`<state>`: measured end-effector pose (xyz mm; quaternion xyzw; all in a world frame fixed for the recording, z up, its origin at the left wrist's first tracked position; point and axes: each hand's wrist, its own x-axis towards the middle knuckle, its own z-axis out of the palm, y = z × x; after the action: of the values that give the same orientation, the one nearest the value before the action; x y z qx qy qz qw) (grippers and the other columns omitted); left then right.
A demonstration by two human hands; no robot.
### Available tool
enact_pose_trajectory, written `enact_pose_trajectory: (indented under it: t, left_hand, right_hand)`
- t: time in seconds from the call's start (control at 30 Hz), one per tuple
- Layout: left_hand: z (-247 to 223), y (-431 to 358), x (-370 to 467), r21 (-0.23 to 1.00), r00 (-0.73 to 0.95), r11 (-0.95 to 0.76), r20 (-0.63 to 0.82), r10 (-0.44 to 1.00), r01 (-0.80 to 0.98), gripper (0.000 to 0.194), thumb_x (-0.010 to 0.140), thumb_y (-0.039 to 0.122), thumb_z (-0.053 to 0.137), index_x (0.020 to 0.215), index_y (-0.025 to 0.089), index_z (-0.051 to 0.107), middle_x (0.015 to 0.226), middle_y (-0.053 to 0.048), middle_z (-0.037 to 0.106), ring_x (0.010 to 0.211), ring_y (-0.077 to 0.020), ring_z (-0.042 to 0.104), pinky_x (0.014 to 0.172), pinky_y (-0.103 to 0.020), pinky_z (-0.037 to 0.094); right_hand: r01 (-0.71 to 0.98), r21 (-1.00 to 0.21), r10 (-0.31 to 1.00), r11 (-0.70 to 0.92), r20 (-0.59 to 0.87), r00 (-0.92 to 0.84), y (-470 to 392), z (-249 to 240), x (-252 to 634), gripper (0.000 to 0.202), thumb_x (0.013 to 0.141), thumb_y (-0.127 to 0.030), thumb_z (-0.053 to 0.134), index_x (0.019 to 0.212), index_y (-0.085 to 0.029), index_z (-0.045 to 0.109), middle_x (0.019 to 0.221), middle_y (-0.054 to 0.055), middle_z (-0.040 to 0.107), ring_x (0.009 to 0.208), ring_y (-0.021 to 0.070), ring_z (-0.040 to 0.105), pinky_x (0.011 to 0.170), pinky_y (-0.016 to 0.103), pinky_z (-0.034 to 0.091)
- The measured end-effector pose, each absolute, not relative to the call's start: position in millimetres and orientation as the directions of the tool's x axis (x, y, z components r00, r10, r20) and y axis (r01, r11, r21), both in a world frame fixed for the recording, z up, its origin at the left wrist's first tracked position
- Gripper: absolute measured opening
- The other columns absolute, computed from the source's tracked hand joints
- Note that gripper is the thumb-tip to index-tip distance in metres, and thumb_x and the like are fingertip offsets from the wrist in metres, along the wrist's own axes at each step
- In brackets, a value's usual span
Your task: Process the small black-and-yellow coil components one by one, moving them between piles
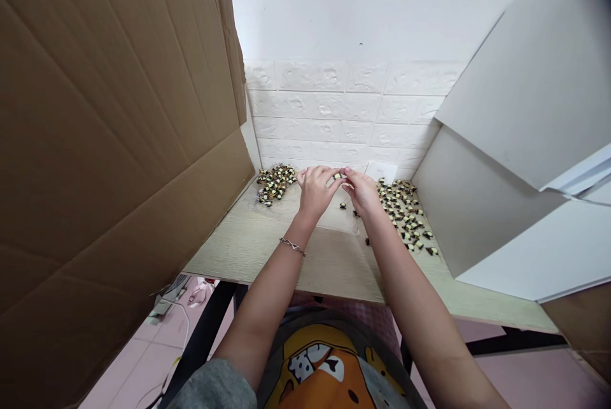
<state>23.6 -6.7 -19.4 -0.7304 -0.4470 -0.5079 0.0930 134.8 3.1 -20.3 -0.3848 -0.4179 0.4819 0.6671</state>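
A small yellow-and-black part (pixel 337 175), like a tiny wound coil, is held up between my two hands over the table. My left hand (pixel 316 191) pinches its left side between thumb and fingers. At its right side, the fingertips of my right hand (pixel 361 190) are closed on it. Just below lies a single similar part (pixel 342 205) on the tabletop. A dense heap of such parts (pixel 275 184), with thin coppery wires, sits left of my left hand. More parts (pixel 405 215) are spread out beyond and right of my right hand, whose forearm hides some.
The pale wooden table (pixel 238 247) backs onto a white brick-patterned wall (pixel 329 107). A tall cardboard sheet (pixel 119 110) bounds the left, white panels (pixel 496 193) the right. A white card (pixel 382 170) leans at the back. Clear plastic (pixel 329 223) lies under my hands.
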Motion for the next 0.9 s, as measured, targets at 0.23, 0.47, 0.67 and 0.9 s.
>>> enact_pose_trajectory:
  t: [0.23,0.47,0.67,0.9]
  left_hand:
    - [-19.1,-6.8,24.0,0.337,0.053,-0.563,0.824,0.564,0.755,0.019,0.074,0.041,0.054,0.086,0.028,0.061,0.088,0.002,0.062,0.088,-0.0139,0.050,0.087,-0.033,0.021]
    - [-20.3,-6.7,23.6,0.305,0.097,-0.550,0.806,0.583,0.777,0.020,0.075,0.040,0.053,0.090,0.029,0.060,0.089,0.001,0.062,0.090,-0.0147,0.050,0.088,-0.034,0.021]
    - [-20.4,-6.1,23.6,0.321,0.072,-0.545,0.812,0.580,0.775,0.017,0.076,0.039,0.053,0.087,0.028,0.060,0.086,0.002,0.062,0.088,-0.0146,0.051,0.087,-0.035,0.021]
    - [-19.6,-8.0,24.5,0.321,0.071,-0.542,0.810,0.582,0.777,0.019,0.075,0.040,0.053,0.088,0.028,0.061,0.088,0.002,0.062,0.090,-0.0148,0.050,0.088,-0.035,0.021]
  right_hand:
    - [-0.147,-0.927,0.916,0.345,0.298,0.268,3.6,-21.5,133.0,0.026,0.059,-0.044,0.062,0.068,-0.020,0.065,0.071,0.000,0.065,0.067,0.0114,0.054,0.064,0.025,0.039]
    - [0.069,-0.860,0.791,0.505,0.494,0.361,-3.1,-16.6,132.3,0.019,0.063,-0.037,0.060,0.060,-0.018,0.062,0.068,0.000,0.060,0.072,0.0135,0.053,0.071,0.027,0.039]
    - [0.163,-0.816,0.727,0.555,0.570,0.382,-5.6,-16.4,131.0,0.019,0.066,-0.035,0.057,0.057,-0.018,0.059,0.067,0.000,0.056,0.070,0.0126,0.052,0.068,0.026,0.038]
    - [0.148,-0.834,0.722,0.531,0.537,0.437,-2.9,-19.2,132.3,0.023,0.067,-0.039,0.055,0.062,-0.017,0.060,0.070,0.001,0.058,0.071,0.0133,0.052,0.069,0.026,0.039]
